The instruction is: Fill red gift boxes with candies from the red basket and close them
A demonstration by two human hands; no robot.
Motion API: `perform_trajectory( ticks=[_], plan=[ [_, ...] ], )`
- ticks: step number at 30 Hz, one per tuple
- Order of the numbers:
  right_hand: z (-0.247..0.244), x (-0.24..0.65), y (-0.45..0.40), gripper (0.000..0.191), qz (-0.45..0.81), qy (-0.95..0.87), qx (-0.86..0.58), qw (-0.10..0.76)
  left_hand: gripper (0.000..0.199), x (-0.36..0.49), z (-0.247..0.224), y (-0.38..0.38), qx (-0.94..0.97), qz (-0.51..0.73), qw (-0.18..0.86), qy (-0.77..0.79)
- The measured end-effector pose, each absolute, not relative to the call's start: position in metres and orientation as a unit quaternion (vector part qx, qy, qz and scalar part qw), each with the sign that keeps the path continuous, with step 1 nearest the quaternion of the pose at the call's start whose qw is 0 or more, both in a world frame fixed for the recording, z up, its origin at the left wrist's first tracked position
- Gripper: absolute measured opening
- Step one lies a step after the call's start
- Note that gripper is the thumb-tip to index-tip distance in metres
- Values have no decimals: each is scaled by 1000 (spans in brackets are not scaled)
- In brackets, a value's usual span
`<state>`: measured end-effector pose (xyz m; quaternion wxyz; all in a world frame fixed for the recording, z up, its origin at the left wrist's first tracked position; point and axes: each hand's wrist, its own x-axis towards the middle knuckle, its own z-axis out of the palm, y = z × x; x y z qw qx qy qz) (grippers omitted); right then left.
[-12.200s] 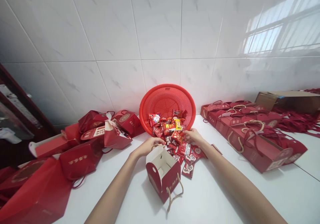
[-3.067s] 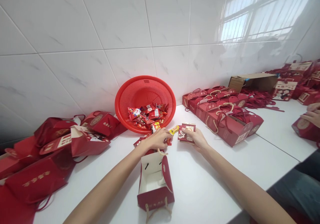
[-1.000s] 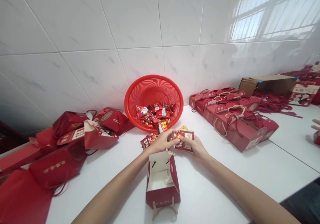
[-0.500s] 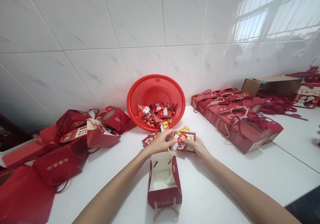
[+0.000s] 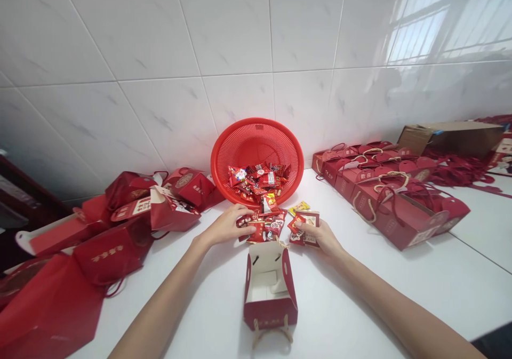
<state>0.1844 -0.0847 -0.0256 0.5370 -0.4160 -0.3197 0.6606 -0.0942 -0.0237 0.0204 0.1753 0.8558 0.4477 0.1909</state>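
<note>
My left hand [image 5: 229,225] is at the left side of the loose candies [image 5: 276,223] on the table, its fingers curled round a dark red candy packet [image 5: 243,222]. In my right hand [image 5: 321,237] are several candy packets [image 5: 298,233], pinched under the thumb, red and brown ones among them. Between my forearms stands an open dark red gift box [image 5: 271,314], its cream inside facing up with nothing in it and rope handles at its ends. Just behind the loose candies, a red plastic basket [image 5: 258,129] leans tilted against the wall with wrapped candies inside.
Red gift boxes [image 5: 108,257] lie piled at the left. At the right stand rows of dark red boxes with rope handles [image 5: 384,199]. Behind them are a cardboard box [image 5: 452,132] and dark red ribbons [image 5: 450,167]. A yellow candy [image 5: 299,207] lies near my right hand.
My left hand has moved left, away from my right hand, onto the loose candies. My right hand still holds its packets. The view has shifted slightly.
</note>
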Motion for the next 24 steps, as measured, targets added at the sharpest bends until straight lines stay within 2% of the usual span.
perform_trajectory(
  ticks=[3,9,18,24],
  plan=[
    [-30,185,-82,41,660,-319,-419,536,35,-94,15,-21,845,194,170,468],
    [-33,186,-82,36,649,-331,-418,543,34,-102,11,-10,807,191,164,534],
    [-40,183,-78,48,644,-322,-433,543,31,-88,14,6,783,203,17,588],
    [-29,184,-82,41,639,-338,-434,538,28,-68,15,24,771,194,-40,605]
  ],
)
